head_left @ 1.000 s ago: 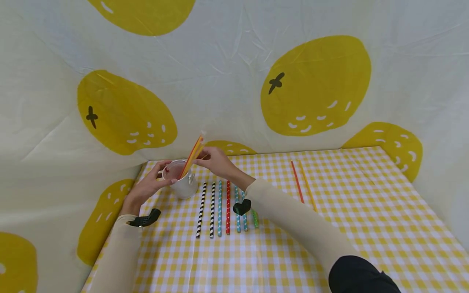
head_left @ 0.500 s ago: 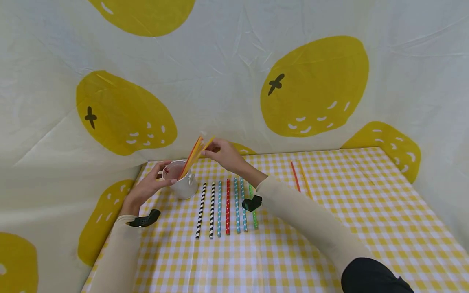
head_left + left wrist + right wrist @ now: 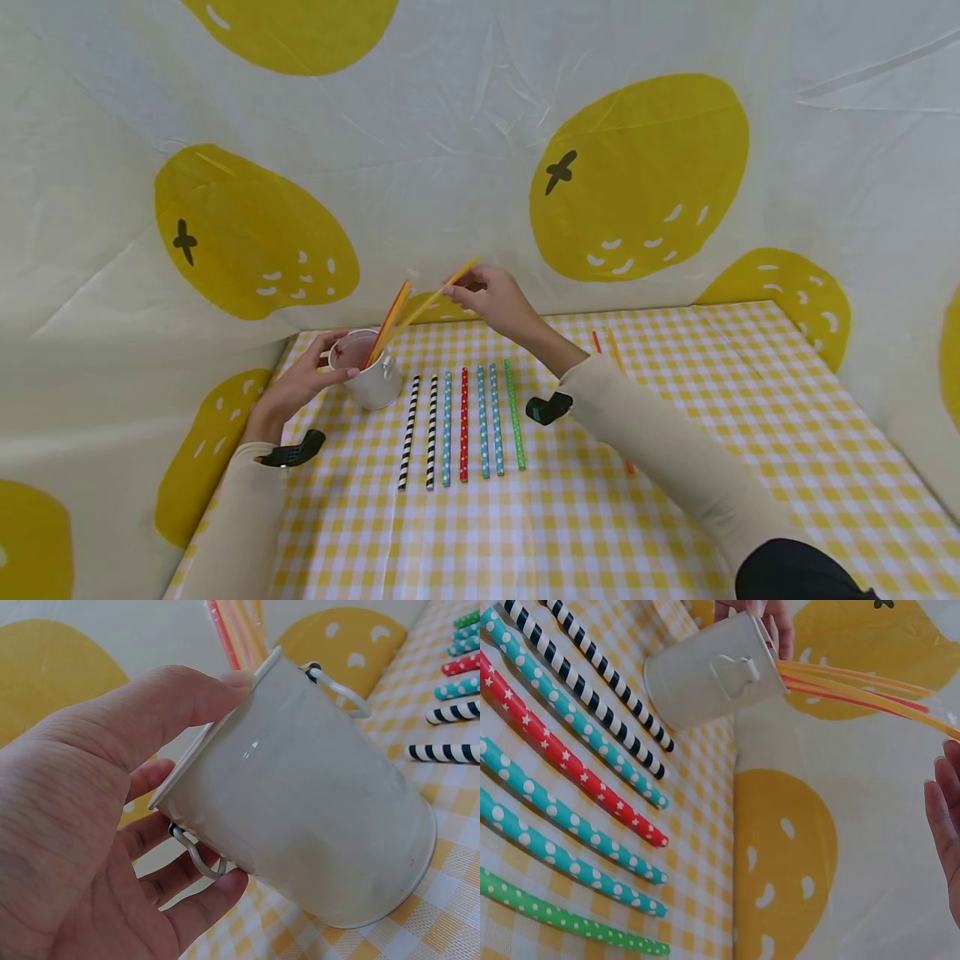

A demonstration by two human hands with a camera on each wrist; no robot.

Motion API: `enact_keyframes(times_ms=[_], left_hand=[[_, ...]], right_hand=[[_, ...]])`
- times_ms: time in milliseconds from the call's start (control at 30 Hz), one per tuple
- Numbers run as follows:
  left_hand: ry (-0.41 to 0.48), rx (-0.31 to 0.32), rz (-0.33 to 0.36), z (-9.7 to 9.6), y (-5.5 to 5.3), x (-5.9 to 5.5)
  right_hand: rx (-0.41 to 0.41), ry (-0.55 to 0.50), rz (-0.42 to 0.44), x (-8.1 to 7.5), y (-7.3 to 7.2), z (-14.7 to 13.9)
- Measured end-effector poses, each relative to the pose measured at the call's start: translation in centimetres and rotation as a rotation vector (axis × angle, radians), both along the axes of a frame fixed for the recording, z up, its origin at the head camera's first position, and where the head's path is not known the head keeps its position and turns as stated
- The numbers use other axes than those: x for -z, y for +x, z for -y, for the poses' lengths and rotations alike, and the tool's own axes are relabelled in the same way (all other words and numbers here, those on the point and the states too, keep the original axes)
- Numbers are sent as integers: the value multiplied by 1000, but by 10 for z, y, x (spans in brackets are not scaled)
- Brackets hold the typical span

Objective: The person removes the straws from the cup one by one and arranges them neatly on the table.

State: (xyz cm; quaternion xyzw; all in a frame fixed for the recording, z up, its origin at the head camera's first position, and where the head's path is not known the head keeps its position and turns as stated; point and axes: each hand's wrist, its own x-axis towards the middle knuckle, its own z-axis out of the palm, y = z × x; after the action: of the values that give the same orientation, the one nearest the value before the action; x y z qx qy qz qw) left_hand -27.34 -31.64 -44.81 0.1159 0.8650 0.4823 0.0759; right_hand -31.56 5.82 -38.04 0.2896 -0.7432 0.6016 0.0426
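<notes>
A small white metal bucket (image 3: 378,390) with side handles stands at the back left of the table. My left hand (image 3: 311,373) grips it, thumb over the rim and fingers around the far side by one handle (image 3: 196,855). Several red and yellow-orange straws (image 3: 388,321) in clear wrapping lean out of the bucket toward the right. Between thumb and fingertips, my right hand (image 3: 498,300) pinches the upper end of a yellow straw (image 3: 431,302), whose lower part is still in the bucket mouth. It slants away from the others.
On the yellow checked tablecloth (image 3: 465,542) lies a row of paper straws: black-striped (image 3: 408,433), turquoise dotted (image 3: 483,421), red (image 3: 464,425) and green (image 3: 515,417). Farther right, a red straw (image 3: 597,342) and a yellow straw (image 3: 615,346) lie partly behind the right sleeve.
My right hand has moved up and to the right, drawing the yellow straw away from the bunch and partly out of the bucket. The left hand and the bucket stay in place.
</notes>
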Motion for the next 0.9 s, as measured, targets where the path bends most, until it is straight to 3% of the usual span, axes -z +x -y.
enact_keyframes(times_ms=[400, 900], left_hand=[[-8, -3, -9, -3, 0, -2], [-1, -1, 2, -5, 0, -3]], right_hand=[[-27, -82, 10, -16, -4, -42], [-4, 37, 59, -12, -3, -95]])
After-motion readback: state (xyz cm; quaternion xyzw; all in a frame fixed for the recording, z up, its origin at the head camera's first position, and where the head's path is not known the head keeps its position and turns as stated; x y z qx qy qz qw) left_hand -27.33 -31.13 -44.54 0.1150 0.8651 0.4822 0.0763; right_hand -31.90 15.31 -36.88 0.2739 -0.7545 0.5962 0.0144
